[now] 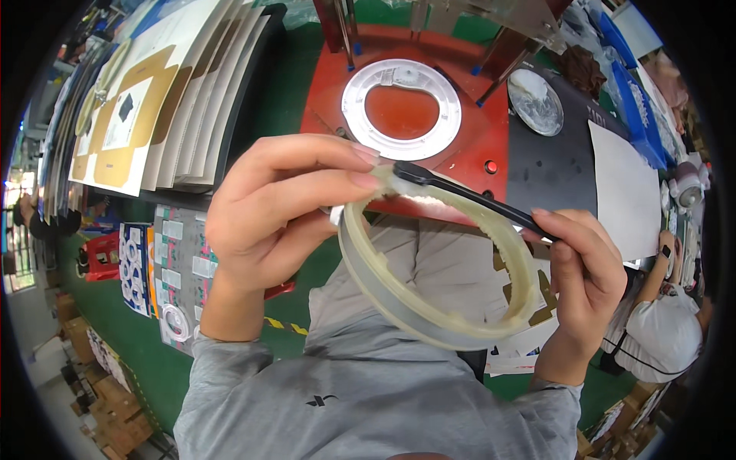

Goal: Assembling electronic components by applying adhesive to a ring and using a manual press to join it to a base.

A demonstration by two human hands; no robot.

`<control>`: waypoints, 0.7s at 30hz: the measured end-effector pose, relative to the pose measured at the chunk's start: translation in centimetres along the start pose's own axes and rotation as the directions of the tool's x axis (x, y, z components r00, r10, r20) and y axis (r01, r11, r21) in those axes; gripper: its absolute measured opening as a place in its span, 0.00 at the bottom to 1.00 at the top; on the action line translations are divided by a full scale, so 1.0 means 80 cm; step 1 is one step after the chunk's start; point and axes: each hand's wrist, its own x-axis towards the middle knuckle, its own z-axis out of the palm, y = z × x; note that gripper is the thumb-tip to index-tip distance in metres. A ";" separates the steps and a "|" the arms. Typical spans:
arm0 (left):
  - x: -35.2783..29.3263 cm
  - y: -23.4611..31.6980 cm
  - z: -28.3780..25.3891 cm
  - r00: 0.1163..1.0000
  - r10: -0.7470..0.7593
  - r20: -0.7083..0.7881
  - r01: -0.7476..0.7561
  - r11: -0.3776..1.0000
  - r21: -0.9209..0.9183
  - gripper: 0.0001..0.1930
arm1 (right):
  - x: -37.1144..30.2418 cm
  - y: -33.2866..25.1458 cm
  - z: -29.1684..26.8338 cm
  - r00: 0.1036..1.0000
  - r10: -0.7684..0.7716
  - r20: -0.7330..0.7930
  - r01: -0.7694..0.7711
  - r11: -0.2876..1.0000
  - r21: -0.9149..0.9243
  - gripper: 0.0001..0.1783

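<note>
In front of my body, a pale yellow plastic ring (433, 333) with a grey outer band is held up at a tilt. My left hand (264, 203) pinches its upper left rim between fingers and thumb. My right hand (586, 284) is closed on the end of a slim black brush-like tool (479, 201), whose wider head lies at the rim beside my left fingertips. The underside of that head is hidden, so bristles cannot be made out. Beyond my hands, a white ring-shaped part (349, 111) lies flat on a red machine base (322, 84).
Metal posts (498, 80) of the machine rise at the back, and a red button (491, 166) sits on its base. On the right are a round clear-and-white part (537, 103), a white sheet (622, 188) and a blue bin (640, 115). Cardboard sheets (165, 115) stand at left. A co-worker (663, 330) is at far right.
</note>
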 end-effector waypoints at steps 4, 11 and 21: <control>-0.007 0.005 -0.005 0.997 -0.045 -0.066 0.041 0.997 -0.061 0.15 | 0.006 -0.017 0.007 0.993 -0.116 0.039 0.122 0.970 -0.213 0.17; -0.005 0.012 -0.023 0.997 0.011 0.071 -0.014 0.999 0.043 0.17 | -0.007 -0.067 -0.025 0.971 -0.113 0.213 0.207 0.842 -0.499 0.22; 0.046 0.045 0.015 0.814 0.253 0.522 -0.349 0.933 0.093 0.18 | 0.026 -0.092 -0.098 0.721 0.147 0.677 0.192 0.897 -0.399 0.20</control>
